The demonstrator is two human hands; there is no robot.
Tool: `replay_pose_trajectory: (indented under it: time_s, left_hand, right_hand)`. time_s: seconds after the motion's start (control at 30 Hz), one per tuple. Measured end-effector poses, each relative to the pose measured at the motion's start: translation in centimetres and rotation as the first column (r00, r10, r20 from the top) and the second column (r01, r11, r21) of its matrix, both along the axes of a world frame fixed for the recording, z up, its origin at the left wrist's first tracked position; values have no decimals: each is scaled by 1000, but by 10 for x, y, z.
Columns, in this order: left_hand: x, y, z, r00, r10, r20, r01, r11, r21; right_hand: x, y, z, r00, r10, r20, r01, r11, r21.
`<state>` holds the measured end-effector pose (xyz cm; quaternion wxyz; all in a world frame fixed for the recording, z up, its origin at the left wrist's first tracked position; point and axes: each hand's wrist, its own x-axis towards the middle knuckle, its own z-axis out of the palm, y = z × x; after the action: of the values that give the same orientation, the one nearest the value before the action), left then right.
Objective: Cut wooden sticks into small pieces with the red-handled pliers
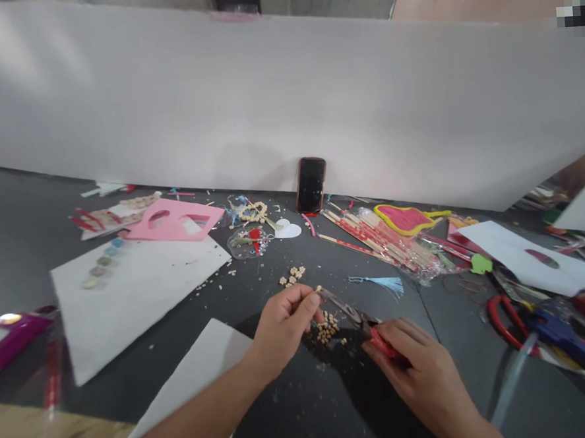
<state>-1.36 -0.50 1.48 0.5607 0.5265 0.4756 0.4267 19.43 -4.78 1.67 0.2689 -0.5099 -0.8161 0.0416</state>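
Note:
My right hand (415,367) is closed around the red handles of a pair of pliers (348,310), whose jaws point up and left toward my left fingertips. My left hand (289,321) pinches a small beige bead (318,289) between thumb and forefinger, right at the tip of the pliers. Whether the jaws grip the bead I cannot tell. Below the pliers lies a pile of small beige beads (327,328) on the dark table. Just beyond my left hand sit several flower-shaped bead clusters (292,276).
A phone (311,185) leans on the white panel (275,101). Red-wrapped sticks (373,234) and a blue tassel (383,283) lie to the right, near a blue-handled glue gun (567,334). White sheets (143,287) and a pink card (178,219) are at left.

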Motion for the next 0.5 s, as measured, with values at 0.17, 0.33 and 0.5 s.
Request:
replay_pose_trajectory:
  time_s: [0.17, 0.33, 0.5]
  left_hand:
    - [-1, 0, 1, 999, -7, -46, 9, 1000, 26]
    - [-2, 1, 2, 992, -10, -126, 16, 999, 47]
    - [-2, 1, 4, 977, -19, -214, 34, 997, 67]
  right_hand:
    - [1, -1, -1, 1000, 4, -21, -4, 1000, -3]
    - [1, 0, -1, 1000, 1, 7, -2, 999, 44]
    - [2, 0, -6, 997, -73, 6, 73, 997, 7]
